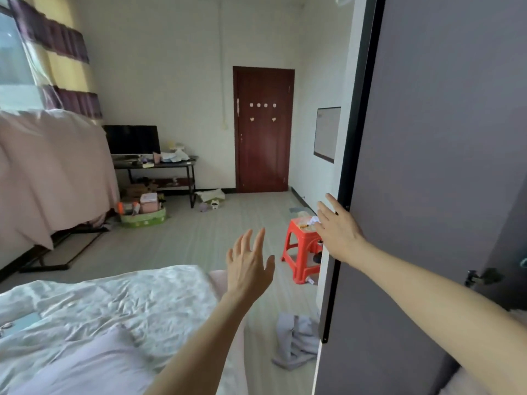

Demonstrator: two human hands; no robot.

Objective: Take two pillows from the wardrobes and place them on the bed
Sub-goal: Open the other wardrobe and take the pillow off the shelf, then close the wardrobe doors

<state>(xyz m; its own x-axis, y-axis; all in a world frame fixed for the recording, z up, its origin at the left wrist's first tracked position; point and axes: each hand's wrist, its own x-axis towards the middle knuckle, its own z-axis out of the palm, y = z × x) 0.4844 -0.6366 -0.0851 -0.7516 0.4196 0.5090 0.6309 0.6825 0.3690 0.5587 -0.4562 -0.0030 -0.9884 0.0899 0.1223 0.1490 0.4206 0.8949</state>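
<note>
The right hand (339,229) is being held flat and spread against the tall edge of the grey wardrobe door (427,166), nothing gripped. The left hand (249,263) is being held open and empty in the air, between the bed (99,303) and that door, further from it. The wardrobe's inside is being hidden by the door, so no pillows can be made out there.
</note>
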